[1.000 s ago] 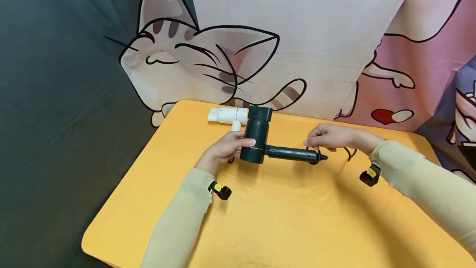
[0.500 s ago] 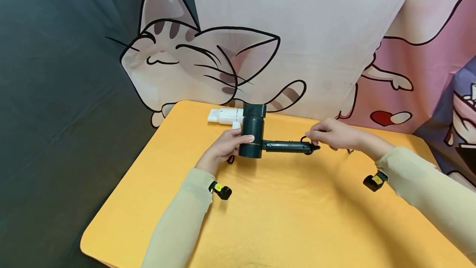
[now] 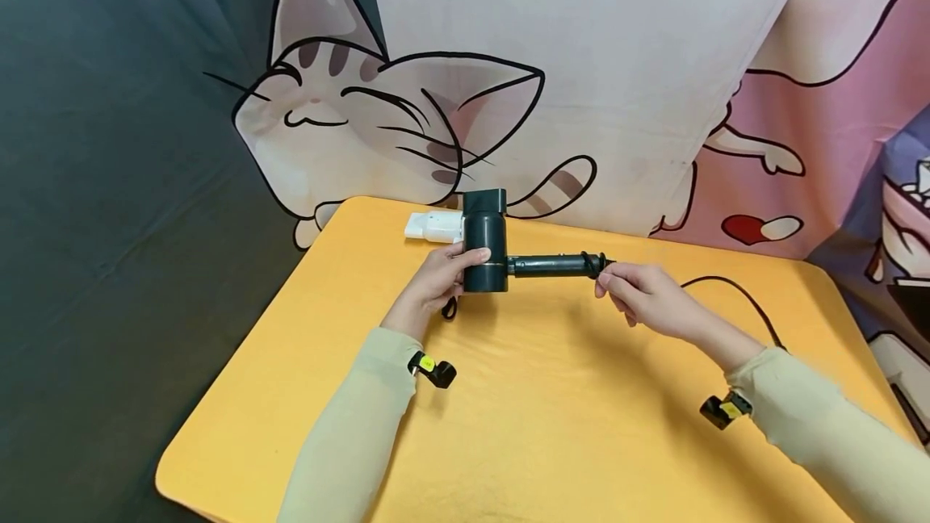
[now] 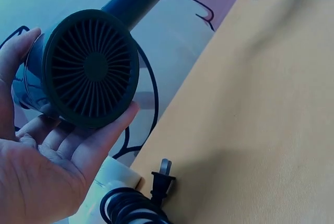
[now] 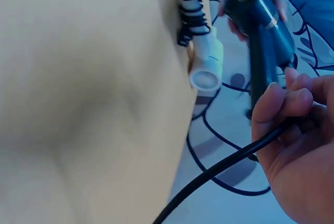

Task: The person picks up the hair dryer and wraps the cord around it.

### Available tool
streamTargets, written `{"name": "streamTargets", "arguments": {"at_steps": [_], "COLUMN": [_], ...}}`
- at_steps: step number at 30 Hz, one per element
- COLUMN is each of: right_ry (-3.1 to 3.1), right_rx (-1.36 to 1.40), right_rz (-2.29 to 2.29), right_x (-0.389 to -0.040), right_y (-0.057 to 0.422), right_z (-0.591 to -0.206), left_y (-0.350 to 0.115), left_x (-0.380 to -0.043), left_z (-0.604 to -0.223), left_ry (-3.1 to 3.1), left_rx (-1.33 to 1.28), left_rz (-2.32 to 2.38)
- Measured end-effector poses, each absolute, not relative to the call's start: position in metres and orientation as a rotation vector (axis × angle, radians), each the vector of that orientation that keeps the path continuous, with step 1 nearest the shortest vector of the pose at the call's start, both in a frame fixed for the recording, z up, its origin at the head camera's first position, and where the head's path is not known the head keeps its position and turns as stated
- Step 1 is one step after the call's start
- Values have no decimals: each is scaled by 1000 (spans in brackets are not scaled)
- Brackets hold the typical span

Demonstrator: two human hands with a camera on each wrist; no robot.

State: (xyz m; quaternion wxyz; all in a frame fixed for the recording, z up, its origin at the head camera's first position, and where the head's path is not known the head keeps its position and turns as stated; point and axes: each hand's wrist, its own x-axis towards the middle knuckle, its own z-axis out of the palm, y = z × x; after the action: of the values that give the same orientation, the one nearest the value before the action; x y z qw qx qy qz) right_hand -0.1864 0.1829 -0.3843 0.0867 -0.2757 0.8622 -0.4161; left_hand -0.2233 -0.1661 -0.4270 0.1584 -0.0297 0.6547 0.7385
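A dark green hair dryer (image 3: pixel 484 236) is held above the table by my left hand (image 3: pixel 437 277), thumb over its barrel and fingers beneath. In the left wrist view its round slotted intake grille (image 4: pixel 95 67) faces the camera. The handle (image 3: pixel 548 265) points right, with turns of black cord around its end. There my right hand (image 3: pixel 647 297) pinches the black cord (image 5: pixel 224 167) between thumb and fingers; in the right wrist view the cord runs out below the fingers. A loose length of it arcs to the right past the wrist in the head view.
Behind the dark dryer a white hair dryer (image 3: pixel 436 226) lies on the yellow table (image 3: pixel 508 426). Its black cord (image 4: pixel 133 207) is wound around its handle, with a two-prong plug (image 4: pixel 163 179) sticking out. A cartoon cat backdrop (image 3: pixel 349 127) hangs at the table's far edge.
The dark hair dryer has shifted slightly left and up in the head view. My right hand has swung round the handle end and lower, and a long arc of cord now shows at right.
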Motion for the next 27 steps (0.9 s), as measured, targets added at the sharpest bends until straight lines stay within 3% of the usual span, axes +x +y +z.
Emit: {"name": "streamTargets", "arguments": {"at_steps": [15, 27], "right_ry": [2356, 2190], "right_rx": [-737, -657], "right_rz": [-1616, -1660], "right_x": [-164, -173], "right_y": [179, 192], "right_z": [-440, -462], "left_y": [-158, -152], "left_x": [-221, -221], "left_z": [-419, -415], "left_ry": [1772, 1763], "left_rx": [-93, -33], "left_rz": [2214, 2170]}}
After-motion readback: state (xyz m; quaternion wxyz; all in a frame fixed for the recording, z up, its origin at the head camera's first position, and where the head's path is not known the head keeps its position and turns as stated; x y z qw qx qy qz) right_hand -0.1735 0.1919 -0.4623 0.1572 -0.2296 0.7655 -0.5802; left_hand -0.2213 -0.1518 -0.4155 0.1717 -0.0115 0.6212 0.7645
